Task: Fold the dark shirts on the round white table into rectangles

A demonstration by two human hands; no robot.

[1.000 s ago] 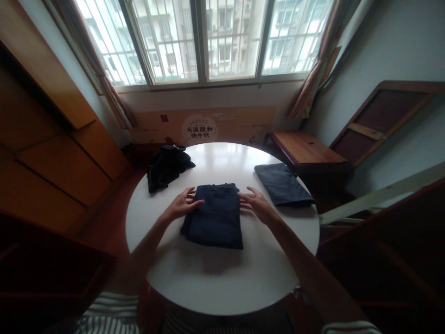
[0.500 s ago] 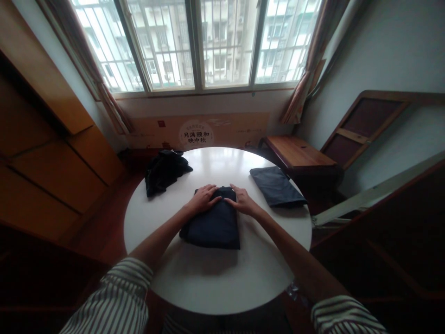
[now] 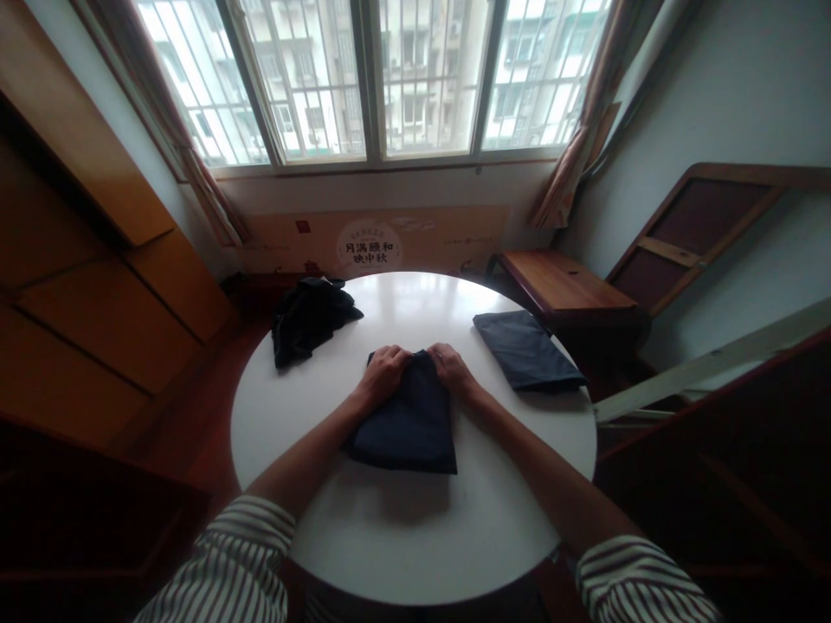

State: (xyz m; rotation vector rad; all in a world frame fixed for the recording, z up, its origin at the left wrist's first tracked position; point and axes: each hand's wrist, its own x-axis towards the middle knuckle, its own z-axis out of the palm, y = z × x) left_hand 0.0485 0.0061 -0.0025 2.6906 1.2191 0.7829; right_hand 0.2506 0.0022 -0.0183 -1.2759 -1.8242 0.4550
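A moment ago, both hands lay flatter on the dark folded cloth (image 3: 415, 426). Now the left hand (image 3: 385, 372) and right hand (image 3: 449, 369) have fingers curled over its far edge, gripping it. So its top is held, mid-table (image 3: 415, 558).

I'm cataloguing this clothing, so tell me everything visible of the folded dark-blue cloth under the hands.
The dark-blue cloth looks like plain woven fabric, folded into a rough block. It lies on the white table, near the middle. The left hand and right hand touch its far end, partly hiding it; whether they grip is unclear.
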